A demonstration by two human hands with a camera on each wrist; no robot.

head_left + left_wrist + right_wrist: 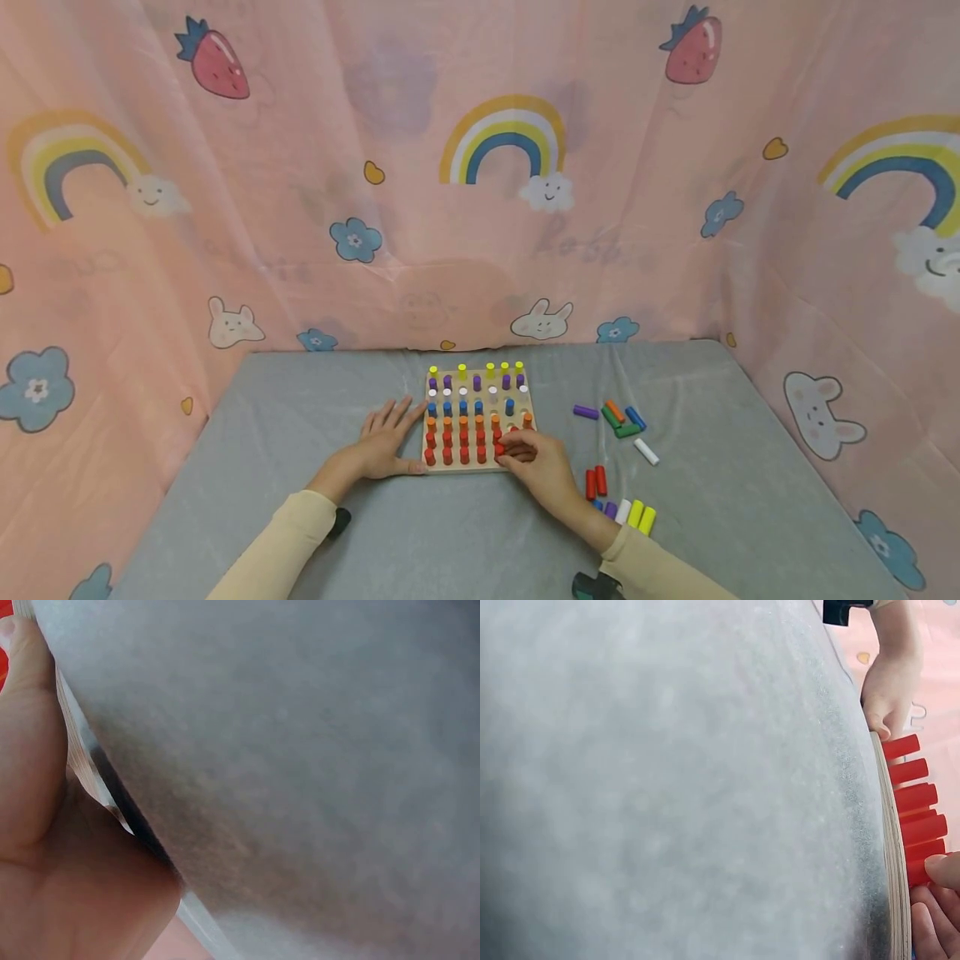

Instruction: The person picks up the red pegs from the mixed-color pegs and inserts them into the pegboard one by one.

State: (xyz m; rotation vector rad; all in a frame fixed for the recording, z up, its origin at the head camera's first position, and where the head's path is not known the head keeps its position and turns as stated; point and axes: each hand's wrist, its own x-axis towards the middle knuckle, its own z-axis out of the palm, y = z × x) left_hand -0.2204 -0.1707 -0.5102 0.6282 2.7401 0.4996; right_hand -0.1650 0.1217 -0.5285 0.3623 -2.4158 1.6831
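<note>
A wooden pegboard (465,470) lies on the grey cloth, carrying upright pegs in colour rows: yellow at the back, then purple, white, blue, orange and two red rows in front. My left hand (381,446) rests flat along the board's left edge, fingers spread, its thumb (30,667) at the near left corner. With curled fingers and thumb, my right hand (543,468) pinches a red peg (916,871) at the right end of the front row. That peg stands on the board; its lower end's seating is hard to tell. The right fingers cover the board's near right corner.
Right of the board lie loose pegs, among them a purple peg (586,412), a green peg (627,431) and a white peg (647,452). Closer to me, by the right forearm, are red pegs (590,484) and yellow pegs (635,513). A pink printed curtain (480,283) surrounds the table.
</note>
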